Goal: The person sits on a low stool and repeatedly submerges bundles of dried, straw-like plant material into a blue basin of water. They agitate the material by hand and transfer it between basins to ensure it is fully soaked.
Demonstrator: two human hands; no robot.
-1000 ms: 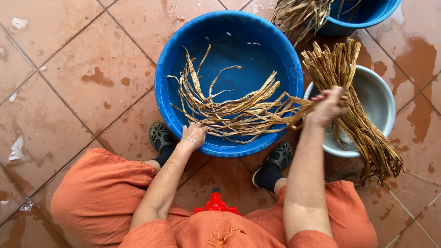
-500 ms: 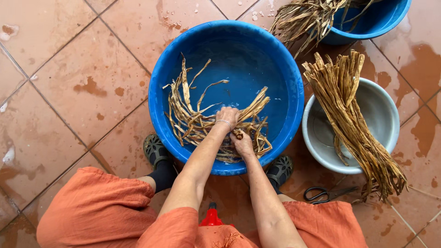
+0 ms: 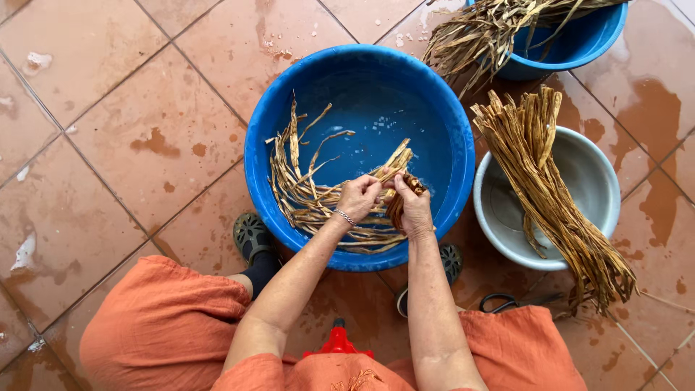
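- The left hand (image 3: 358, 197) is closed around a small bunch of dried, tan, strap-like plant strips (image 3: 397, 205), pinched at its upper end over the large round blue plastic basin (image 3: 275, 116).
- The right hand (image 3: 415, 211) is clenched on the same bunch, just beside the left hand, with the strips gripped in the fist.
- A thin silver bracelet (image 3: 344, 216) is worn on the left wrist.
- A loose heap of wet tan strips (image 3: 308, 190) is spread inside the blue basin, on its left and near side, under the hands.
- Dark rubber shoes (image 3: 253, 235) are seen at the near rim of the basin, and orange cloth trousers (image 3: 159, 326) are seen nearer still.
- A grey round metal bowl (image 3: 590, 174) stands just to the right of the basin, with a long tied sheaf of dry strips (image 3: 550, 188) laid across it.
- Black-handled scissors (image 3: 507, 301) lie on the wet terracotta tile floor (image 3: 108, 108), near the bowl.
- A second blue tub (image 3: 579, 40), with dry strips in it, stands beyond the basin to the right.
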